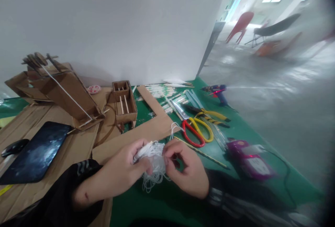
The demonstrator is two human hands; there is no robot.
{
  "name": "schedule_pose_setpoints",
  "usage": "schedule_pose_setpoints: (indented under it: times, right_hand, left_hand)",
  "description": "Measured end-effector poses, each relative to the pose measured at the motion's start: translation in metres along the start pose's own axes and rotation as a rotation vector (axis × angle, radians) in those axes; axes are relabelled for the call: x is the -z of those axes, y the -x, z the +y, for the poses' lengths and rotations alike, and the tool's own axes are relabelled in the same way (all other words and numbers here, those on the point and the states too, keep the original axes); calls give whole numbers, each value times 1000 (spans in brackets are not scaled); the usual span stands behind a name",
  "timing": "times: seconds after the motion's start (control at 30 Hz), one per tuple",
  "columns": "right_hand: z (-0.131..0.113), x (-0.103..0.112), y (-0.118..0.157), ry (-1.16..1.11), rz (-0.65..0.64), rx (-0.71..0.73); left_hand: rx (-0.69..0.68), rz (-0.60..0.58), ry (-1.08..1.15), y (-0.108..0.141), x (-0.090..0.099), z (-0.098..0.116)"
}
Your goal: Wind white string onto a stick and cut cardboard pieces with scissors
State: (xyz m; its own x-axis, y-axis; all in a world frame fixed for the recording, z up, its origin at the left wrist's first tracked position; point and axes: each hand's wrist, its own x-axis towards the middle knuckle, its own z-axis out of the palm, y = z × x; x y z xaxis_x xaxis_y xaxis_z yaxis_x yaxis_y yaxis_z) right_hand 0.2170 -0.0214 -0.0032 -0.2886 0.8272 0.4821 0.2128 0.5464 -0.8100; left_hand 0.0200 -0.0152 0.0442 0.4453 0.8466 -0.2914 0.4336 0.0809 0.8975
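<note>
A tangled bundle of white string [157,163] hangs between my hands above the green table, with loose loops drooping beneath it. My left hand [133,167] is closed around the bundle, thumb pressed across its front. At its right side, my right hand [184,167] pinches a strand between thumb and fingertips. A string loop [175,128] sticks up behind my right hand, beside the scissors [194,133] with red and yellow handles. Just past that hand lies a thin, dark-and-yellow patterned stick [206,156].
Cardboard models [65,91] and a small cardboard box [125,103] stand at left and centre, near a black tablet [36,152]. Yellow-handled pliers [209,115], a glue gun [217,91] and a purple device [250,160] with a cable lie right. A white wall [117,28] rises behind.
</note>
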Motion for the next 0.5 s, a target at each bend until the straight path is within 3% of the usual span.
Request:
schedule_pose_setpoints:
  times: [0.27,0.5]
  right_hand:
    - [0,2,-2,91,-76,151]
    - [1,1,-1,161,-89,108]
  left_hand:
    - [79,23,-16,0,-3,-3]
    - [63,-30,-86,4,-1,-1]
